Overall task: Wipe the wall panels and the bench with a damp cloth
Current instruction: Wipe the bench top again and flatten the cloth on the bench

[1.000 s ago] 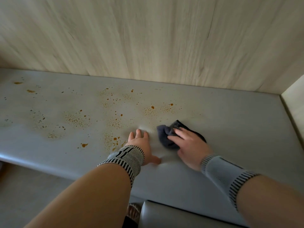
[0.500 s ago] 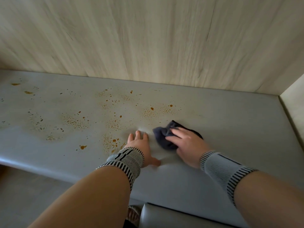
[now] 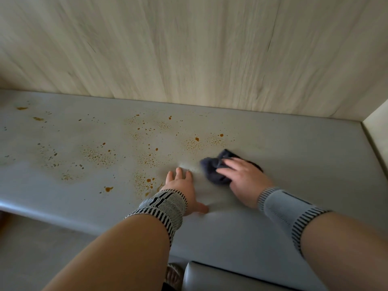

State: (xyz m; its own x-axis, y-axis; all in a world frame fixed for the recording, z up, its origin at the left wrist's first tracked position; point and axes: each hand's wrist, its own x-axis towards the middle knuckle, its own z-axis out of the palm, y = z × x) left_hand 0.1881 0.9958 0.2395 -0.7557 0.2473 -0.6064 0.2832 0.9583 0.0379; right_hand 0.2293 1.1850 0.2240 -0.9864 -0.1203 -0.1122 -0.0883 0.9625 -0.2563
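The right hand (image 3: 244, 183) presses a crumpled dark grey cloth (image 3: 214, 168) flat onto the smooth grey table (image 3: 294, 164), fingers laid over it rather than curled round it. The left hand (image 3: 182, 185), its grip open and empty, braces flat just beside. Right of the cloth the surface looks clean; orange-brown spatter stains (image 3: 96, 154) cover the stretch to the left. The pale wood-grain wall panels (image 3: 189, 49) behind show no obvious marks, so I judge most bench wiping remains.
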